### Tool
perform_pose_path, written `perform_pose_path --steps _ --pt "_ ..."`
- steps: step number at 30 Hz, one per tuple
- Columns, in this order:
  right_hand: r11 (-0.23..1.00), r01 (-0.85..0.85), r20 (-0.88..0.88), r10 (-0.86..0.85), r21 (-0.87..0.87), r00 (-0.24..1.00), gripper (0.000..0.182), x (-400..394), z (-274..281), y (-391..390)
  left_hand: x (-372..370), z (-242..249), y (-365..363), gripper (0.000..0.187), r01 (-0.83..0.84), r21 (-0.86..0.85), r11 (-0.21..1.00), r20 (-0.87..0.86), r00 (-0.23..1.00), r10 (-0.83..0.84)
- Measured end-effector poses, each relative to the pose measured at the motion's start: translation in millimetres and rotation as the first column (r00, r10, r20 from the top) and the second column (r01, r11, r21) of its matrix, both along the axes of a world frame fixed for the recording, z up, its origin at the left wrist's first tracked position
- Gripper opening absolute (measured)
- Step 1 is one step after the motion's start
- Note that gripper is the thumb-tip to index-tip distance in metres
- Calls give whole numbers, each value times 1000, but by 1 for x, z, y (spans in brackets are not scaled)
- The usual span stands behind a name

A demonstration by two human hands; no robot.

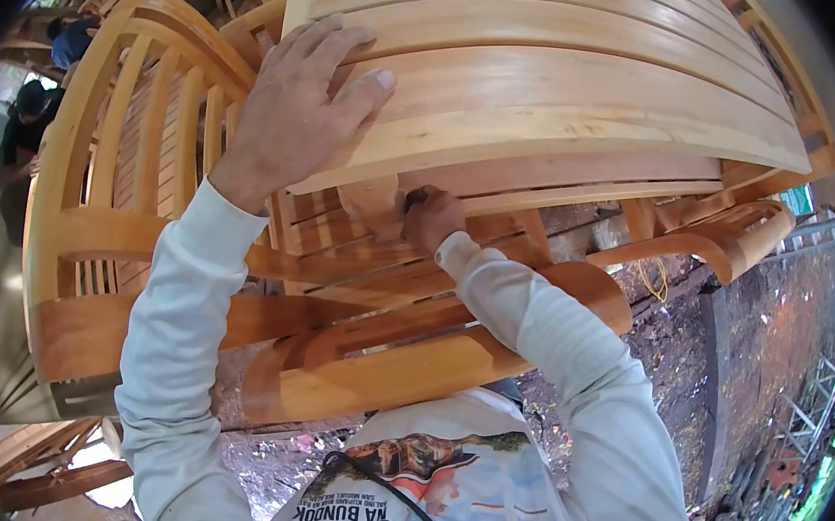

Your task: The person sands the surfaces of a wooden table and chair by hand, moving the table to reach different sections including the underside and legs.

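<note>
My left hand lies on the near left corner of a slatted wooden tabletop, fingers spread over its surface and edge. Below that edge, my right hand is closed beside a pale wooden leg or bracket. A small dark bit shows at its fingers, too hidden to name. The tabletop is tilted and rests over a varnished wooden bench or chair, whose slatted seat shows beneath it. Nearest my body is the rounded wooden armrest.
A slatted chair back rises at the left. Another curved armrest stands at the right. Two people are in the background at far left, one in dark clothes. Debris-strewn ground and a metal frame lie to the right.
</note>
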State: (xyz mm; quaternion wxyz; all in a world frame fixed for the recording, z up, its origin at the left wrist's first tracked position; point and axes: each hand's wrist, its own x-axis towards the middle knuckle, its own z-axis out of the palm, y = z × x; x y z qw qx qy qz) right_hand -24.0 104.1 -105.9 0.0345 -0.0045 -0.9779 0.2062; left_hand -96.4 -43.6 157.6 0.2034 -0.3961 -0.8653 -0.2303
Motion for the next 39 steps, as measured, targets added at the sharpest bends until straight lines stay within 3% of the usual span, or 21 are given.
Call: perform_pose_path --steps 3,5,8,11,17,20,23,26,29,32,35,37,39 --pt "941 148 74 -132 -304 988 22 5 -1 -3 0 1 -2 52 1 4 1000 40 999 -1" --pt "925 233 208 -176 -299 962 24 10 16 -1 0 -3 -1 54 -41 -5 999 28 999 42" --pt "827 280 264 -167 -487 950 25 6 34 0 -10 -10 -3 56 -29 -37 999 -43 999 27" --pt "917 248 150 -210 -313 966 26 13 18 -2 -11 -14 -6 56 -16 -52 999 -64 998 13" --pt "800 273 187 -203 -534 961 28 12 33 2 -14 -13 -5 53 1 -69 998 -113 994 -9" --pt "847 303 343 -155 -437 927 28 3 7 3 -5 -8 -3 52 -11 -45 999 -59 998 9" --pt "950 51 -4 -55 -308 999 27 -7 1 8 -4 -5 -1 52 -21 -16 1000 -24 1000 20" --pt "951 134 205 -77 -279 976 26 -8 9 7 -5 -6 -4 50 10 -50 999 -52 999 -13" --pt "979 74 180 -40 -189 983 26 -7 1 8 -3 -3 -1 50 2 -40 999 -53 999 -4" --pt "849 281 279 -165 -448 946 27 -9 44 7 -7 -6 -3 49 14 -57 998 -85 996 -19" --pt "891 277 202 -215 -361 955 28 -4 19 1 -5 -5 -4 50 12 -59 998 -68 998 -16" --pt "938 99 11 -101 -331 995 28 -14 0 10 -2 -2 -1 51 -2 -29 1000 -30 1000 1" --pt "931 79 -32 -97 -355 995 31 -18 1 10 -1 -2 -1 52 -20 6 1000 15 1000 20"
